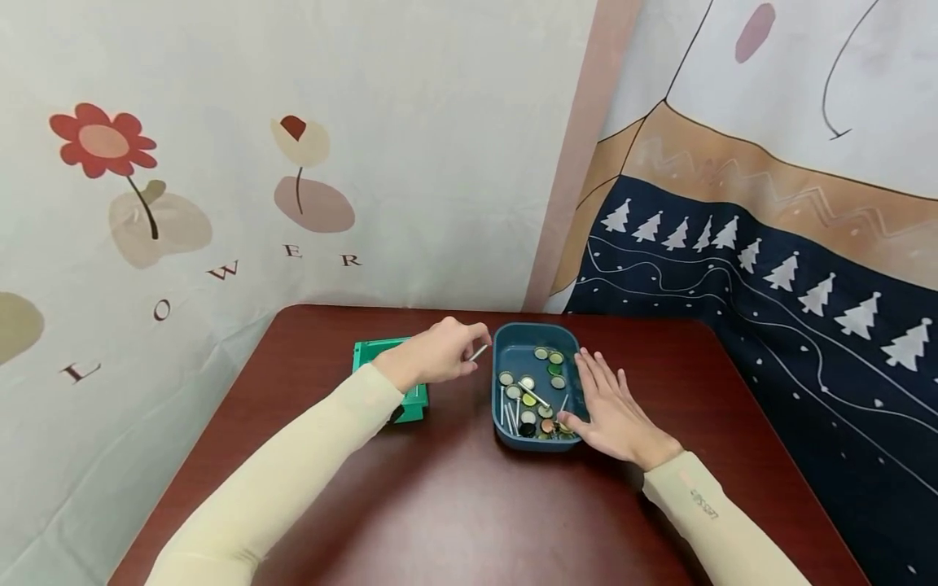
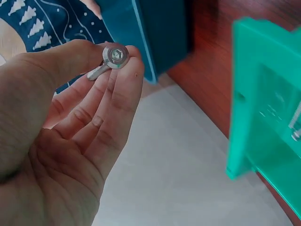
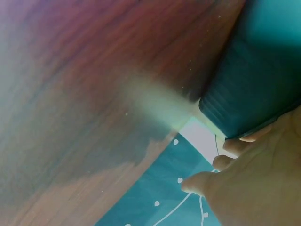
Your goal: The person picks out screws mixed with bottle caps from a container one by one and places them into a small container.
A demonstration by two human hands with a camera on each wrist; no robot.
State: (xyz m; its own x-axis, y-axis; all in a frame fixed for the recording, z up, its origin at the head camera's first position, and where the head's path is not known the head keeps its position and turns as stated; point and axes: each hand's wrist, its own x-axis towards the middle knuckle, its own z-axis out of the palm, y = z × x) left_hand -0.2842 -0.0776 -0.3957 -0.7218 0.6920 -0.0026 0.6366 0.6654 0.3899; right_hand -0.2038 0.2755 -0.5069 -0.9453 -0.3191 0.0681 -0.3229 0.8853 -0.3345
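Pinching bolt [image 2: 115, 55], left hand [image 1: 441, 352], right hand [image 1: 614, 415] outstretched, touching bin [image 1: 538, 444]

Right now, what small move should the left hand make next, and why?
Probably carry the bolt over the green tray: the left hand pinches it between tray and box, and what looks like another bolt lies in the tray.

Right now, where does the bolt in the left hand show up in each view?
Head: the bolt is near the centre, slightly low, pinched in the left hand.
Left wrist: the bolt is upper left, its head facing the camera.
Right wrist: not in the picture.
Shared landmark: the blue box, right of the bolt in the head view, top middle in the left wrist view, upper right in the right wrist view.
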